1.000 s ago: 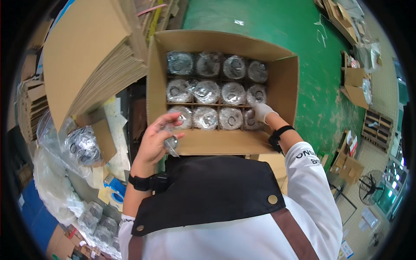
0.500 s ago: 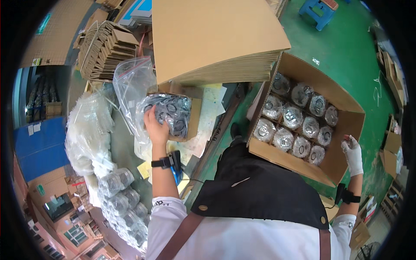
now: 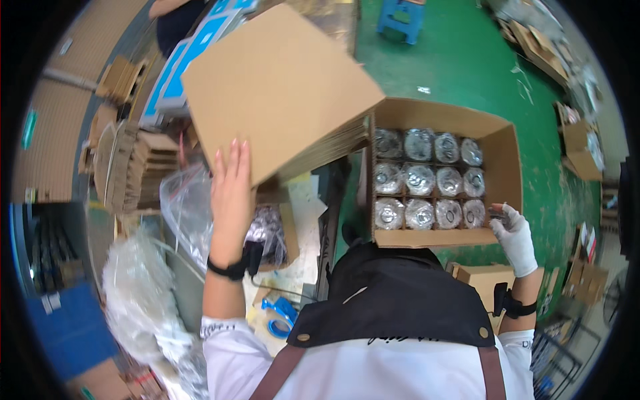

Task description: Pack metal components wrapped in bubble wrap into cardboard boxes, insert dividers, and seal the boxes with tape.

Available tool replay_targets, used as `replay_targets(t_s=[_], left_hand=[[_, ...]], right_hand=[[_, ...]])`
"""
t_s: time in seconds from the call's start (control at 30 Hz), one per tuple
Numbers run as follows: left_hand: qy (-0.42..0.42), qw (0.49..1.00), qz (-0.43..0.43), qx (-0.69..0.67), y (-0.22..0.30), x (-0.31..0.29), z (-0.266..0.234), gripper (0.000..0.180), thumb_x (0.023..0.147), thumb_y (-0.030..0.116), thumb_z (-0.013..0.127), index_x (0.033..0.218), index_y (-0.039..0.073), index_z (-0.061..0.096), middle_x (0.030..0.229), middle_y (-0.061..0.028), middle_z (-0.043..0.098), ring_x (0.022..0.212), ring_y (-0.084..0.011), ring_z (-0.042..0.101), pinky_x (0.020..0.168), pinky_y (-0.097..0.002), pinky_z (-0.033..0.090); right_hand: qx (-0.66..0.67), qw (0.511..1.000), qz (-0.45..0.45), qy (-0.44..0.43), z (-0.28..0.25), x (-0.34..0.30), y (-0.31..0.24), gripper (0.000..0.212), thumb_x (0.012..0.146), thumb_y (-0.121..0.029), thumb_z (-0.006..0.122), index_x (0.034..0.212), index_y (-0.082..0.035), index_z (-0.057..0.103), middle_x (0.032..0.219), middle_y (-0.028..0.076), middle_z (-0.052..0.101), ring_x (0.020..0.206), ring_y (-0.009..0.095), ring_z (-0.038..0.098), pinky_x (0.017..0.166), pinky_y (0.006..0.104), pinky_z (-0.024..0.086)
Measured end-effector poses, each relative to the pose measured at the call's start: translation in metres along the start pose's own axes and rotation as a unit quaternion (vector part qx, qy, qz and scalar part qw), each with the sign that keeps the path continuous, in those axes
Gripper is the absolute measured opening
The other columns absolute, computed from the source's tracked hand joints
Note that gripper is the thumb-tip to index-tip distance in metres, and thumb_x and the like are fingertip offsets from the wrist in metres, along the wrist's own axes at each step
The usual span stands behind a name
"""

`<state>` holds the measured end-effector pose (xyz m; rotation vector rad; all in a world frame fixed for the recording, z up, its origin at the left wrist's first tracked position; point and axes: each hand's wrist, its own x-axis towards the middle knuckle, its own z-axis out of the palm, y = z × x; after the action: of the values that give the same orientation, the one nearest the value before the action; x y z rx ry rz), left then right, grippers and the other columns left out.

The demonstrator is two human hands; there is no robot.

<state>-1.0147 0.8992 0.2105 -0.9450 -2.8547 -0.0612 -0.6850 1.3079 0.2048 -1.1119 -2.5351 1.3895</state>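
Note:
My bare left hand [image 3: 231, 190] lies with its fingers stretched out on the near left edge of a stack of brown cardboard sheets [image 3: 280, 87]. Close under that stack, a small open carton [image 3: 288, 233] holds items in clear plastic wrap [image 3: 267, 230], partly hidden by the sheets. My right hand [image 3: 515, 240], in a white glove with bare fingertips, is bent over the near right corner of a large open cardboard box [image 3: 501, 160]. Rows of round, plastic-wrapped items [image 3: 420, 180] stand inside, parted by cardboard dividers.
A blue tape dispenser [image 3: 280, 319] sits near my waist on the left. Clear plastic bags [image 3: 137, 280] and folded cardboard [image 3: 153, 157] lie farther left. Beyond the box is a blue stool [image 3: 401, 20] on the green floor. Part of another person [image 3: 179, 23] shows at the far left.
My left hand has left the wrapped items in the small carton and moved forward onto the cardboard stack. My right hand has come in over the box corner. The whole view has turned.

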Motion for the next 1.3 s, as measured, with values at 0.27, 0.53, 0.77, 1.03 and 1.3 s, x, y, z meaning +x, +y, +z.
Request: replay_targets(t_s=[0.27,0.53,0.77,1.03,1.3], left_hand=[[0.105,0.992,0.023,-0.063,-0.003,-0.021,-0.056,0.07,0.066,-0.011,0.067,0.132,0.008,0.054,0.135,-0.0146,0.054,0.129,-0.0345,0.047,0.105,-0.0409,0.042],[0.207,0.976,-0.005,-0.07,0.027,-0.03,0.007,0.056,0.059,0.016,0.085,0.109,0.002,0.063,0.117,-0.011,0.064,0.106,-0.0327,0.059,0.092,-0.0389,0.048],[0.198,0.978,0.01,-0.067,0.037,-0.033,0.009,0.051,0.065,0.004,0.08,0.113,0.001,0.061,0.122,-0.0117,0.062,0.107,-0.0334,0.055,0.094,-0.0396,0.046],[0.129,0.988,-0.079,0.013,0.05,-0.036,-0.009,0.048,0.072,-0.006,0.063,0.118,0.007,0.059,0.129,-0.0127,0.056,0.114,-0.0341,0.053,0.097,-0.0401,0.044],[0.295,0.955,-0.009,0.028,0.05,-0.026,-0.094,0.041,0.084,-0.008,0.055,0.121,0.009,0.062,0.117,-0.0133,0.065,0.108,-0.0312,0.062,0.093,-0.0375,0.049]], right_hand=[[0.039,0.995,-0.077,0.039,-0.022,0.02,-0.039,0.029,0.084,-0.004,0.064,0.112,0.003,0.063,0.092,0.009,0.068,0.076,0.012,0.061,0.072,0.0271,0.051],[-0.007,0.968,-0.213,-0.131,-0.029,0.046,-0.054,0.032,0.082,-0.01,0.068,0.113,-0.003,0.064,0.1,0.017,0.069,0.091,0.027,0.068,0.08,0.0338,0.053],[-0.096,0.947,-0.249,-0.175,-0.035,0.073,-0.034,0.03,0.085,-0.023,0.065,0.111,-0.007,0.064,0.098,0.018,0.068,0.089,0.033,0.067,0.081,0.0385,0.052],[-0.08,0.926,-0.323,-0.181,-0.034,0.091,-0.02,0.029,0.086,-0.026,0.063,0.108,-0.008,0.065,0.097,0.018,0.068,0.09,0.034,0.066,0.081,0.0402,0.052],[0.052,0.938,-0.338,-0.049,-0.07,0.111,-0.042,0.034,0.082,-0.012,0.068,0.113,-0.002,0.063,0.098,0.017,0.068,0.089,0.024,0.068,0.081,0.0327,0.053]])
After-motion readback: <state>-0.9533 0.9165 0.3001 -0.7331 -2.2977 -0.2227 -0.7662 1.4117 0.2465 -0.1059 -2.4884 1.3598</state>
